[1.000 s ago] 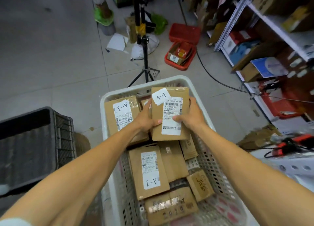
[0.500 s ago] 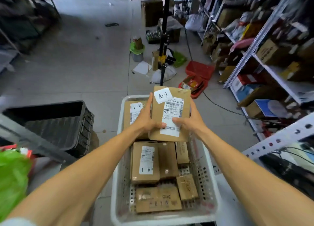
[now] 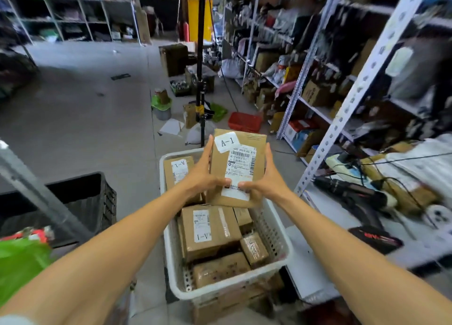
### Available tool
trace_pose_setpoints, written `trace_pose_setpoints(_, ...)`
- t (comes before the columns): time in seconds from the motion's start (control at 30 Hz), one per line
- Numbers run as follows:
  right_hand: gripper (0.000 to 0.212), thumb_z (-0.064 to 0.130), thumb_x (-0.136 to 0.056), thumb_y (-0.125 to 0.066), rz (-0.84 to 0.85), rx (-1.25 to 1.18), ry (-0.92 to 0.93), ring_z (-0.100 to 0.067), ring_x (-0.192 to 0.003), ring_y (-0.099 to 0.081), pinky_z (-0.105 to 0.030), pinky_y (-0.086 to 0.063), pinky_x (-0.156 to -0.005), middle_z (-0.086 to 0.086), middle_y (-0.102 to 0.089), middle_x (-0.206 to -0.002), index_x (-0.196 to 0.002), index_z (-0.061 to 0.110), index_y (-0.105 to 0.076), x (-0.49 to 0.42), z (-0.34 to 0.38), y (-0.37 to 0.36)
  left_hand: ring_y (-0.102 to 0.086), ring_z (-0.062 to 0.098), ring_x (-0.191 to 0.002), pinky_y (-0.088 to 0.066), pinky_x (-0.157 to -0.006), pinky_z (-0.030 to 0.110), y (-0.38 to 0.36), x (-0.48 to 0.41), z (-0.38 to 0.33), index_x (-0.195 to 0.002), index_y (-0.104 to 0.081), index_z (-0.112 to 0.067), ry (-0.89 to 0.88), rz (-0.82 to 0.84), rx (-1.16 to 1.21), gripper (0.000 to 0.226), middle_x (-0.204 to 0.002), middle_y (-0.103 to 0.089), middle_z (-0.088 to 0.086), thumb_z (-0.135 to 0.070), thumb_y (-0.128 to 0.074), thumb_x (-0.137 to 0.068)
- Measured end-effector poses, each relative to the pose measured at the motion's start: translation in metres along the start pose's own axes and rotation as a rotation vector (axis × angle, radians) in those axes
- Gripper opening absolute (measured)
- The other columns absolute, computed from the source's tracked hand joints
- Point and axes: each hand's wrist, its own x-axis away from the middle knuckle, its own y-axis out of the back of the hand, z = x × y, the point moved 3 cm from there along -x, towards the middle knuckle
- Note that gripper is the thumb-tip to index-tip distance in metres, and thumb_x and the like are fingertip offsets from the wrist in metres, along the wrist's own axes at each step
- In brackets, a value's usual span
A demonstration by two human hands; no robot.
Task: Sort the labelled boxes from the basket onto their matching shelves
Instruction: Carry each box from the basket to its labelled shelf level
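Observation:
A brown cardboard box [image 3: 238, 168] with a white "A-1" sticker and a shipping label is held upright above the white perforated basket [image 3: 276, 236]. My left hand [image 3: 204, 175] grips its left edge and my right hand [image 3: 265, 180] its right edge, thumbs meeting on the lower label. In the basket lie several more brown boxes: one marked A-1 at the far left [image 3: 178, 172], a larger A-1 box [image 3: 210, 229] in the middle, and smaller taped ones [image 3: 254, 247] near the front.
White metal shelving [image 3: 354, 97] crowded with boxes runs along the right. A black crate [image 3: 97, 202] stands to the left, a green bag [image 3: 22, 263] near my left arm. A tripod pole [image 3: 201, 85], a red basket [image 3: 244, 121] and litter sit on the floor ahead.
Both hands have lifted the A-1 box higher out of the basket. My view has tilted up, so the aisle and shelves now show and the basket sits lower in frame.

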Motion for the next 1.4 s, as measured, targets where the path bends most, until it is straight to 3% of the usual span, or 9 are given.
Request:
trace_pose_setpoints(0.07, 0.129, -0.008, -0.064, -0.083, -0.014, 0.022, 0.011, 0.015, -0.105, -0.047, 0.003, -0.036, -0.08, 0.036, -0.04, -0.112, -0.152, 0.024, 0.006, 0.022, -0.001, 0.005, -0.036, 0.015, -0.137, -0.036, -0.107, 0.033, -0.008, 0.019, -0.002, -0.151, 0.008, -0.041, -0.023, -0.004, -0.029, 0.126, -0.154, -0.032, -0.005, -0.013, -0.085, -0.07)
trace_pose_setpoints(0.17, 0.134, 0.002, -0.06, -0.089, -0.006, 0.097, 0.009, -0.002, -0.122, -0.047, -0.022, -0.038, -0.104, 0.031, -0.046, -0.118, -0.153, 0.027, 0.004, 0.051, -0.004, 0.013, -0.031, 0.015, -0.14, -0.033, -0.109, 0.032, -0.022, 0.049, -0.009, -0.152, 0.007, -0.037, -0.036, -0.008, -0.051, 0.128, -0.155, -0.03, -0.003, -0.013, -0.087, -0.067)
trace_pose_setpoints(0.4, 0.141, 0.001, -0.058, -0.09, -0.017, 0.026, -0.021, -0.007, -0.13, -0.042, -0.035, -0.033, -0.113, 0.004, -0.043, -0.145, -0.154, 0.023, 0.011, 0.139, -0.011, 0.032, -0.031, 0.013, -0.138, -0.034, -0.112, 0.037, -0.068, 0.119, -0.032, -0.151, 0.005, -0.04, -0.036, 0.018, -0.057, 0.13, -0.154, -0.027, -0.006, -0.009, -0.087, -0.065)
trace_pose_setpoints(0.5, 0.145, 0.014, -0.051, -0.093, -0.007, 0.038, -0.021, -0.009, -0.131, -0.045, -0.044, -0.036, -0.112, 0.008, -0.048, -0.141, -0.154, 0.03, 0.007, 0.182, -0.018, 0.045, -0.033, 0.013, -0.138, -0.034, -0.113, 0.041, -0.099, 0.157, -0.037, -0.151, 0.006, -0.042, -0.04, 0.024, -0.081, 0.132, -0.155, -0.026, -0.01, -0.014, -0.089, -0.063)
trace_pose_setpoints(0.77, 0.142, 0.013, -0.058, -0.093, -0.039, 0.043, -0.103, -0.017, -0.14, -0.033, -0.036, -0.034, -0.111, 0.004, -0.029, -0.155, -0.154, 0.028, 0.011, 0.306, -0.048, 0.09, -0.044, 0.021, -0.133, -0.039, -0.109, 0.043, -0.187, 0.238, -0.048, -0.144, 0.02, -0.047, -0.053, 0.117, -0.29, 0.142, -0.153, -0.033, -0.003, -0.048, -0.088, -0.052)
trace_pose_setpoints(0.93, 0.131, 0.0, -0.066, -0.085, -0.163, 0.01, -0.145, -0.005, -0.126, -0.035, -0.021, -0.033, -0.101, 0.014, -0.038, -0.134, -0.153, 0.024, 0.01, 0.377, -0.071, 0.141, -0.041, 0.024, -0.134, -0.037, -0.109, 0.038, -0.258, 0.263, -0.074, -0.148, 0.021, -0.036, -0.133, 0.2, -0.373, 0.137, -0.154, -0.03, 0.001, -0.038, -0.087, -0.063)
trace_pose_setpoints(1.13, 0.143, 0.029, -0.044, -0.088, -0.354, 0.078, -0.196, -0.017, -0.133, -0.042, -0.045, -0.036, -0.111, 0.005, -0.041, -0.148, -0.152, 0.04, 0.006, 0.463, -0.094, 0.223, -0.034, 0.02, -0.138, -0.033, -0.098, 0.025, -0.364, 0.274, -0.112, -0.149, 0.019, -0.032, -0.237, 0.383, -0.29, 0.133, -0.156, -0.021, -0.003, -0.027, -0.086, -0.069)
trace_pose_setpoints(1.27, 0.123, -0.002, -0.069, -0.08, -0.568, 0.094, -0.236, -0.001, -0.104, -0.057, -0.014, -0.052, -0.08, 0.016, -0.051, -0.125, -0.153, 0.036, 0.002, 0.537, -0.09, 0.286, -0.029, 0.022, -0.141, -0.029, -0.114, 0.041, -0.447, 0.281, -0.155, -0.152, 0.011, -0.03, -0.334, 0.505, -0.235, 0.136, -0.158, -0.019, 0.0, -0.028, -0.09, -0.06)
trace_pose_setpoints(1.4, 0.122, -0.005, -0.069, -0.077, -0.798, 0.139, -0.297, -0.007, -0.11, -0.054, -0.014, -0.05, -0.079, 0.015, -0.053, -0.121, -0.152, 0.038, 0.001, 0.61, -0.091, 0.342, -0.03, 0.021, -0.141, -0.028, -0.115, 0.039, -0.533, 0.3, -0.197, -0.152, 0.007, -0.033, -0.433, 0.655, -0.178, 0.136, -0.155, -0.029, 0.0, -0.026, -0.091, -0.058)
